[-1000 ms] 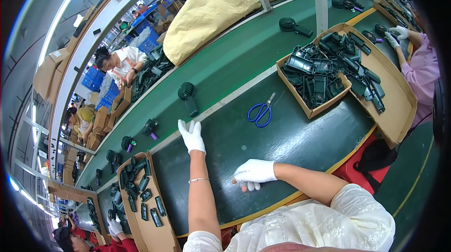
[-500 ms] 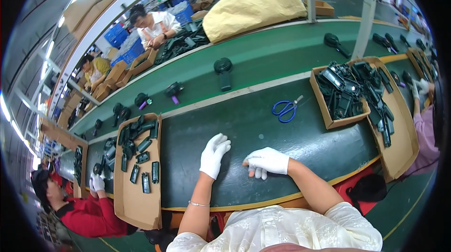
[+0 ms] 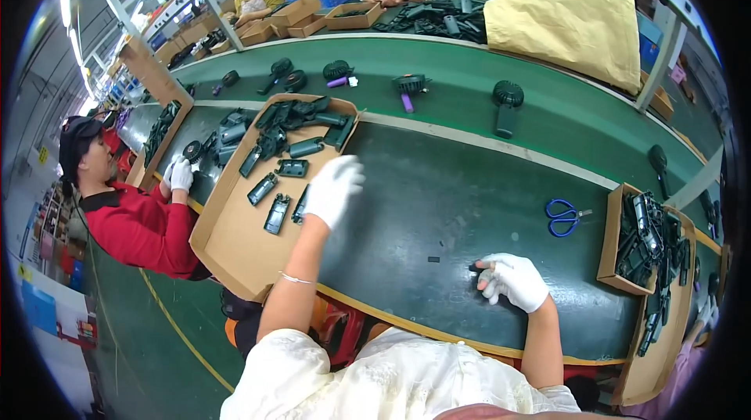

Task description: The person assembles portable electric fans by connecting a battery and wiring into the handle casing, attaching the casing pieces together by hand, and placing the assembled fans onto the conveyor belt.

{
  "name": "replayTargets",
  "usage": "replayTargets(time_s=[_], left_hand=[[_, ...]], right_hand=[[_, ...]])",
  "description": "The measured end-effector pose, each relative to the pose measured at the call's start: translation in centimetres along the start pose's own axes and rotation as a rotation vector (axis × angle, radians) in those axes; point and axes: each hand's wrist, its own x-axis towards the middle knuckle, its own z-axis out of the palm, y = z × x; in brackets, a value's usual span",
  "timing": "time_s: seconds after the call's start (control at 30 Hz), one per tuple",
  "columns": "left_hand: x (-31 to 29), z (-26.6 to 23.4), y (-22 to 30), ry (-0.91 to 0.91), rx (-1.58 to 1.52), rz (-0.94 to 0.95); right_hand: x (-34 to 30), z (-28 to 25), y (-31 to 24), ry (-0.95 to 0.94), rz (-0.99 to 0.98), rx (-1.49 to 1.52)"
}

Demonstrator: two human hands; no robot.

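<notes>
L hand [image 3: 334,189], white-gloved & motion-blurred, is over the near-right edge of the L cardboard tray [image 3: 242,265], fingers extended, looks open w/ nothing seen in it. R hand [image 3: 512,281], same glove, is nearer the right side of the dark green bench top [image 3: 469,185], fingers curled; a tiny dark piece [image 3: 474,268] shows at its fingertips, but can't tell if it's gripped.

Head view, L side: black plastic housings [image 3: 277,214] lie in the tray, several loose at center, more heaped at the far end; one is partly hidden behind L hand. A co-worker in red [image 3: 141,220] sits far left. Mid-bench: small black chip [image 3: 433,260] lies flat btwn the hands. Right: blue-handled scissors [image 3: 563,218], then a cardboard box [image 3: 623,283] full of dark plastic parts. Far side: handheld fans [image 3: 507,107] on the green conveyor belt [image 3: 461,103].

To do it well, IMO: take a loose housing by its long sides, not from the heap, so nbrs don't snag; keep R fingertips low & steady, since tiny pcs are prob easy to drop w/ gloves; keep sleeves & wrist clear of the chip.
</notes>
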Motion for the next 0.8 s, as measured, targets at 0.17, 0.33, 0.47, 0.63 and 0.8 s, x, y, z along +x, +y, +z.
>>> replayTargets(time_s=[0.17, 0.33, 0.47, 0.63, 0.8], left_hand=[[-0.6, -10.7, -2.2, 0.434, 1.281, -0.007], [-1.7, -10.6, -2.5, 0.341, 1.346, -0.43], [-1.4, -10.6, -2.0, 0.353, 1.267, -0.395], [-2.7, -7.9, 1.2, 0.536, 0.984, -0.002], [-4.8, 3.5, 4.0, 0.047, -0.123, -0.074]], right_hand=[[0.2, 0.1, -0.2, -0.003, 0.042, 0.048], [0.1, 0.1, -0.2, 0.019, 0.05, 0.004], [0.3, 0.2, -0.2, 0.035, 0.033, 0.007], [0.5, 1.1, -0.6, 0.037, 0.025, -0.025], [-0.2, 1.3, -0.5, 0.093, -0.006, -0.089]])
